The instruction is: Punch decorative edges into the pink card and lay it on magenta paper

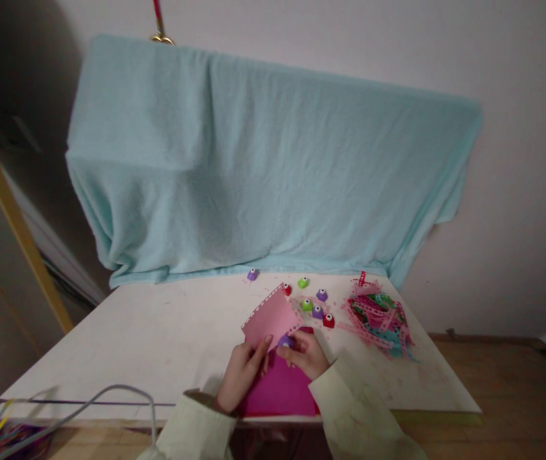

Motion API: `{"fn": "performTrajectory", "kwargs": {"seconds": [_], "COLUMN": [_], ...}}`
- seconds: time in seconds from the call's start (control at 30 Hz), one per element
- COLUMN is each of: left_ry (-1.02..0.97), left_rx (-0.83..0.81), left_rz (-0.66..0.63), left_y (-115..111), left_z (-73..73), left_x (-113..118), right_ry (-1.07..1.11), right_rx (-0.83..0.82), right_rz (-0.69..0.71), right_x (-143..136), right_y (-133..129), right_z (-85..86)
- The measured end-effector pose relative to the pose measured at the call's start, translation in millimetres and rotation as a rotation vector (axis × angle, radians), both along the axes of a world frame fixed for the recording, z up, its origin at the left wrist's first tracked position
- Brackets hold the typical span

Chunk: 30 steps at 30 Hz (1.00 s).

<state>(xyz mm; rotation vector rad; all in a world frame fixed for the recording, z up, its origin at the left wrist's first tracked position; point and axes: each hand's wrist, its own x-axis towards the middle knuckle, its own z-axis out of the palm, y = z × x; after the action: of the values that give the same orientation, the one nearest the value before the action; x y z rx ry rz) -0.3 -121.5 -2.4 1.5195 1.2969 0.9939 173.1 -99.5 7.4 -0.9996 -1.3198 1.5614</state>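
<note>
A pink sheet of paper (269, 317), its edges punched with rows of small holes, is gripped at its near edge by my left hand (245, 368). My right hand (309, 356) has its fingers closed round a small purple craft punch (286, 342) at the paper's right edge. Whether the paper's edge sits inside the punch's slot, I cannot tell. Under both hands lies a stack of magenta paper (280, 390), with a bit of red showing at its edges.
Several punches stand beyond the paper, among them a green punch (303, 282), a red punch (329, 321) and a purple punch (252, 275). A heap of punched paper strips (381, 316) lies right on the white table (158, 338). A light blue cloth (273, 166) hangs behind; a grey cable (119, 387) loops front left.
</note>
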Motion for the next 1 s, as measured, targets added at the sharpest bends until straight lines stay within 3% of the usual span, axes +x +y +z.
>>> {"fn": "performTrajectory", "kwargs": {"seconds": [0.57,0.83,1.0], "left_ry": [0.067,0.069,0.050], "left_rx": [-0.025,-0.041,-0.035], "left_rz": [-0.029,-0.040,-0.025], "left_y": [2.9,2.1,1.6], "left_z": [-2.0,-1.1,-1.3], "left_x": [-0.4,0.2,1.6], "right_ry": [0.024,-0.006,-0.009], "right_rx": [-0.001,-0.023,-0.022], "right_rz": [-0.055,-0.045,-0.051], "right_x": [-2.2,-2.5,-1.8], "right_y": [4.0,2.2,3.3], "right_z": [-8.8,4.6,2.4]}}
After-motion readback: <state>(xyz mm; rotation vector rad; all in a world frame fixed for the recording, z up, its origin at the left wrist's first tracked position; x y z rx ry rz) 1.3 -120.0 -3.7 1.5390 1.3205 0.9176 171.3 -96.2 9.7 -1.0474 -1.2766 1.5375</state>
